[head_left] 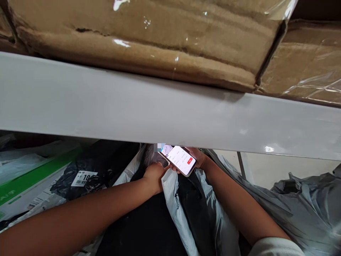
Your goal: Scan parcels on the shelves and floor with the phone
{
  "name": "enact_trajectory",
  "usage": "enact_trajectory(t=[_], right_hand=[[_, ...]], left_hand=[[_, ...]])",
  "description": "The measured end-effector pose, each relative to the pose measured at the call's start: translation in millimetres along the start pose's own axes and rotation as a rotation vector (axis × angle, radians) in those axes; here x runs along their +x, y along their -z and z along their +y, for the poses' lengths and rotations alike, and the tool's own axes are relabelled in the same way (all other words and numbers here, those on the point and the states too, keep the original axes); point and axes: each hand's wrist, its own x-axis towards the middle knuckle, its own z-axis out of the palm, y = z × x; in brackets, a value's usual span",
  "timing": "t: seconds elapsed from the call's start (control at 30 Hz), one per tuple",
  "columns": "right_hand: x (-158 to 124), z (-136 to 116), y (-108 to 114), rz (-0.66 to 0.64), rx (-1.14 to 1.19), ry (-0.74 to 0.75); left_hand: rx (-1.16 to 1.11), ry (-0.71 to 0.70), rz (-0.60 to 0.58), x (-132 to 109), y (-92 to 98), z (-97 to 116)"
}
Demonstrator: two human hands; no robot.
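Below the shelf beam, my right hand is closed around a smartphone. Its lit screen shows a white page with a red button, and a camera-like picture of a label at the top. Just left of the phone, my left hand is closed on a plastic bag, its fingertips partly hidden. Between my forearms, black fabric-like material lies below, with a grey-white plastic bag opened around part of it. The beam cuts off the far side of both hands.
A white shelf beam crosses close in front, with plastic-wrapped cardboard boxes on it. At left lie a green and white package and a dark bag with a barcode label. Grey plastic bags spread at right.
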Motion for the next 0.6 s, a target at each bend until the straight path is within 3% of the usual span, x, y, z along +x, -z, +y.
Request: enact_trajectory(t=[0.23,0.6], right_hand=[[2,6,15,0.017,0.041,-0.026],[3,11,22,0.086,0.098,-0.040]], left_hand=[[0.037,-0.025,0.037,4,-6.4,-6],[0.040,-0.041,0.032,3,-3.8,-5]])
